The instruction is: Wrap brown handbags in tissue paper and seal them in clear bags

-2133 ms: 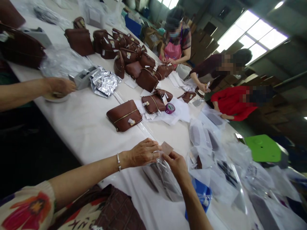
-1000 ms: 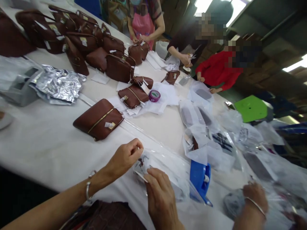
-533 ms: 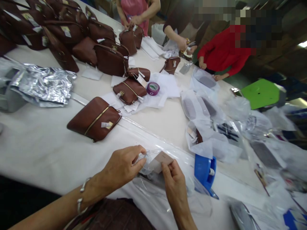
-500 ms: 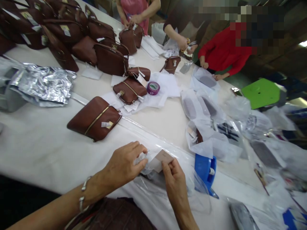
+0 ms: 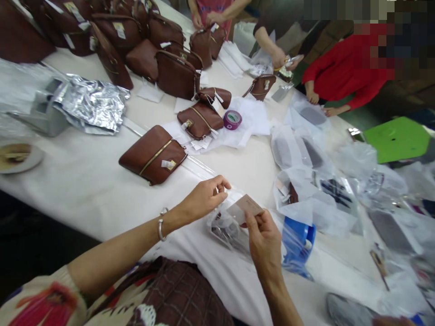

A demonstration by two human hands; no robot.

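Nearest you, past the brown quilted cloth [image 5: 190, 294] at your front, your right hand [image 5: 267, 233] pinches a tan card [image 5: 244, 206] between thumb and fingers, holding it tilted above a clear plastic bag [image 5: 226, 231] on the worktop [image 5: 84, 185]. Your left hand [image 5: 204, 199], with a silver bracelet [image 5: 161, 225] at its wrist, is at the far edge of that bag, its fingers half curled and its thumb close to the fingertips; you cannot tell whether it grips the plastic. Just to the right of the bag is a blue plastic object [image 5: 297, 235], partly under clear film. Beyond your left hand lies a brown pouch [image 5: 149, 156] with a gold zip, and at far left sits a shallow dish [image 5: 36, 159]. Farther on, a smaller brown bag [image 5: 200, 121] rests on white paper beside a purple tape roll [image 5: 233, 119], with crumpled silver foil [image 5: 93, 104] to the left and white-wrapped packages [image 5: 285, 147] to the right. Past these, many brown bags [image 5: 176, 74] crowd the left, and a green panel [image 5: 397, 139] shows on the right. Across the worktop are a person in red [image 5: 343, 68], a person in dark clothing [image 5: 280, 31] and a person in pink [image 5: 215, 6].
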